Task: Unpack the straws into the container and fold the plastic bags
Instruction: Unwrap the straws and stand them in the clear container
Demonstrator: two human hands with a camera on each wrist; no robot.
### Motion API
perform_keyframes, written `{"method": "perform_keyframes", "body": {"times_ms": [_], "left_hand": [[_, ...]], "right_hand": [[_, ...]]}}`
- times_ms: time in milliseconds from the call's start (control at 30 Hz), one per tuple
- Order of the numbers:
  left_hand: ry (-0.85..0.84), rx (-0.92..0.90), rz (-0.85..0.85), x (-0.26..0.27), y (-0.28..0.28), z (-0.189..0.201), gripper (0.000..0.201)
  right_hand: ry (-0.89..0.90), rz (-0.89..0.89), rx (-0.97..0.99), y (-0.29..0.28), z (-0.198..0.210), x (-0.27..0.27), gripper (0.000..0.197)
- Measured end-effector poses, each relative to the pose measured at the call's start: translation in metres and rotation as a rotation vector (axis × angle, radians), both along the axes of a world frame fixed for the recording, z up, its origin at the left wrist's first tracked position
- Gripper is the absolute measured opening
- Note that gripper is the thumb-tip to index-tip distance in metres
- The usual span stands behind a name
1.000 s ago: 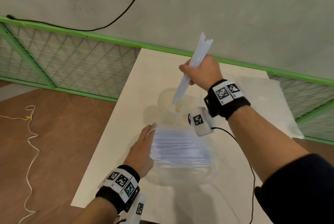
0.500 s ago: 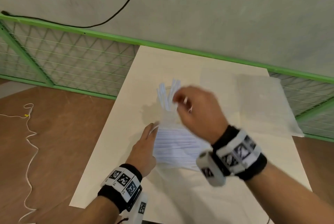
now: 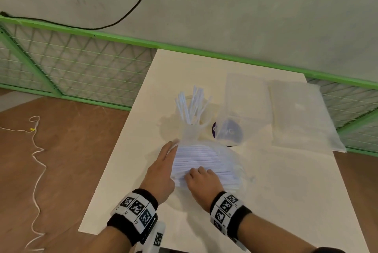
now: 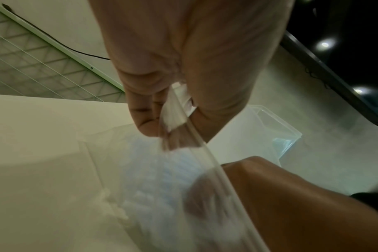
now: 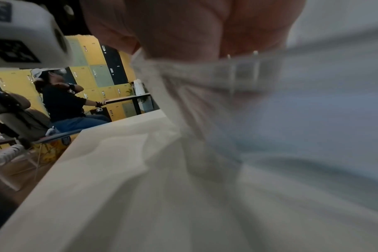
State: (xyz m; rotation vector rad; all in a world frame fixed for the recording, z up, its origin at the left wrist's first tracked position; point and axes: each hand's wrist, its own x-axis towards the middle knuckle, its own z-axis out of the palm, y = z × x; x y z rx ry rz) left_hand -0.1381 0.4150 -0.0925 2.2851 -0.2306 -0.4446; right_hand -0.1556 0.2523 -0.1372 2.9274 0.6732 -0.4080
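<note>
Since a second ago: right hand (image 3: 201, 180) left its straws standing in the container (image 3: 190, 130), came back to the bag (image 3: 206, 162).
Left hand (image 3: 161, 167): I see it pinching the bag's open rim.
Right hand grip: fingers inside the mouth; I cannot tell how curled.
Straws in bag (image 3: 196, 157): lying crosswise, left to right.
Container: just beyond the bag; right hand better placed.

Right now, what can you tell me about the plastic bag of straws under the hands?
The plastic bag is clear, thin and crinkled, with a ridged strip along its open mouth. It lies flat on the white table, just in front of the container of upright straws. Inside, many white straws lie side by side. The left hand pinches its mouth edge; the right hand reaches into it.
</note>
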Motion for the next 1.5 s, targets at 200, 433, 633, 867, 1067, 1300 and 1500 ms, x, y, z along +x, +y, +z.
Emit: {"method": "perform_keyframes", "body": {"times_ms": [200,433,633,867,1067,1300,1500], "left_hand": [[-0.02,0.004,0.005,-0.002,0.001,-0.002,0.104],[0.001,0.01,0.039,-0.001,0.0,0.003,0.104],[0.0,0.023,0.043,-0.001,-0.002,0.005,0.104],[-0.008,0.024,0.033,0.001,0.0,0.0,0.106],[0.019,0.045,0.053,-0.001,-0.003,0.006,0.105],[0.03,0.033,0.041,-0.003,-0.003,0.006,0.105],[0.033,0.041,0.063,-0.001,0.0,0.011,0.104]], "right_hand": [[0.048,-0.017,-0.068,0.001,0.002,-0.002,0.021],[0.049,-0.013,-0.033,-0.006,-0.004,-0.002,0.035],[-0.016,-0.048,0.012,-0.011,-0.008,-0.006,0.038],[-0.008,-0.056,-0.01,-0.011,-0.011,-0.004,0.035],[0.089,-0.017,-0.12,-0.008,0.001,0.0,0.025],[0.136,-0.016,-0.167,-0.005,0.004,0.002,0.019],[0.22,-0.162,0.118,-0.024,0.016,0.01,0.035]]}}
